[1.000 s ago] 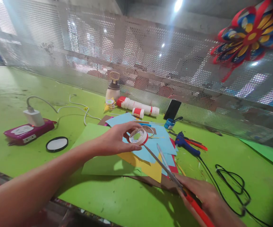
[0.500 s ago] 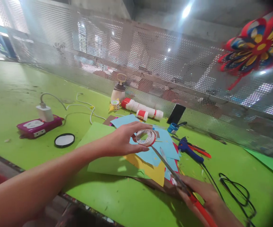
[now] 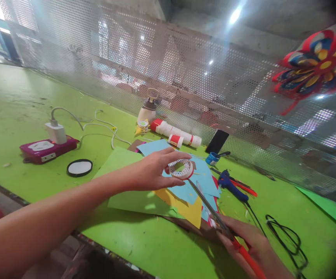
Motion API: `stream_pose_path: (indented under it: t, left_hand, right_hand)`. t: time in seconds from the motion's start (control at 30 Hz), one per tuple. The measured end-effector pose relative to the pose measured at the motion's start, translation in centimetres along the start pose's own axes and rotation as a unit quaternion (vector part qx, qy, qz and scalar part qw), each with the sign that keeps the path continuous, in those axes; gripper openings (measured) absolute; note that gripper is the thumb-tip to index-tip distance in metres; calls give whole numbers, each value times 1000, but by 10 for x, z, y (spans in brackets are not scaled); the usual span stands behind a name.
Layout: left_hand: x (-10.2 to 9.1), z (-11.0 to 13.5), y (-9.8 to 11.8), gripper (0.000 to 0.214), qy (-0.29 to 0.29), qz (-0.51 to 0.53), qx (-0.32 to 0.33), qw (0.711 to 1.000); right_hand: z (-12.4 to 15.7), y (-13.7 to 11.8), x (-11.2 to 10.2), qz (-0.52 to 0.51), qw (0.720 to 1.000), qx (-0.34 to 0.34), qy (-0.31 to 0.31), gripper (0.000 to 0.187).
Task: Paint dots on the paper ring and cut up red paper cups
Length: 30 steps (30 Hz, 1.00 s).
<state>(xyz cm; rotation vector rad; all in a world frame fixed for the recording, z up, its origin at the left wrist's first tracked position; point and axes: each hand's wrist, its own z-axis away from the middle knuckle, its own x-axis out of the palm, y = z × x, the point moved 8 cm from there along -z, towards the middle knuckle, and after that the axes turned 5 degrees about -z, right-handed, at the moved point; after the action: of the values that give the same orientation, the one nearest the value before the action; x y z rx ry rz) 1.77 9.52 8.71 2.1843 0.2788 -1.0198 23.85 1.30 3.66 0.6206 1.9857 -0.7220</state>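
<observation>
Change since one second ago: the tape roll [image 3: 181, 168] then faced the camera nearly square, with green showing through its core. It is now tipped flatter, its open core facing more upward. The scissors [image 3: 211, 211] then showed two blades clearly spread. The blades now lie closer together, though a slim gap remains. Both hands sit in much the same place over the blue sheet [image 3: 198, 180].

Left hand [image 3: 153, 170]: reaches in over the near-left part of the blue sheet and pinches the tape roll between thumb and fingers, clear of the paper.

Right hand [image 3: 252, 248]: at the near-right of the blue sheet, closed round the red handle of the scissors. The blades run up and left across the sheet, and the tips end just under the roll. Contact between tips and roll cannot be told.

Tape roll: a white ring with a dotted pattern on its flat face and a red band on its outer edge.

Surroundings: a yellow sheet [image 3: 189, 209] and a green sheet [image 3: 127, 193] lie partly under the blue sheet, on its near side. A blue glue gun [image 3: 230, 184] lies just right of the sheet. A black-rimmed disc [image 3: 80, 167] and a magenta power strip [image 3: 47, 149] lie well to its left. White tubes [image 3: 175, 133] lie beyond it, by the mesh wall.
</observation>
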Motion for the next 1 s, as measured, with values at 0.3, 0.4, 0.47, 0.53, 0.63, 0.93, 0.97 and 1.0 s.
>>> stream_pose_path:
  t: [0.3, 0.4, 0.47, 0.53, 0.63, 0.93, 0.97, 1.0]
  left_hand:
    - [2, 0, -2, 61, 5, -2, 20, 1000]
    - [1, 0, -1, 60, -3, -4, 19, 1000]
    - [2, 0, 1, 62, -12, -8, 17, 1000]
    - [2, 0, 1, 65, -18, -8, 16, 1000]
    - [2, 1, 1, 62, -15, 2, 21, 1000]
    - [1, -1, -3, 50, 14, 24, 34, 999]
    - [1, -1, -4, 50, 17, 24, 35, 999]
    - [1, -1, -5, 50, 19, 25, 36, 999]
  right_hand:
    - [-6, -5, 2, -30, 999, 26, -30, 27]
    - [-9, -8, -3, -17, 999, 27, -17, 26]
    - [-8, -9, -3, -19, 999, 18, -21, 27]
    - [-5, -6, -3, -20, 999, 16, -19, 29]
    - [4, 5, -1, -6, 1000, 26, 3, 27]
    - [15, 37, 17, -2, 996, 85, 25, 22]
    - [13, 35, 17, -4, 996, 87, 23, 22]
    - [12, 32, 15, -5, 996, 88, 23, 23]
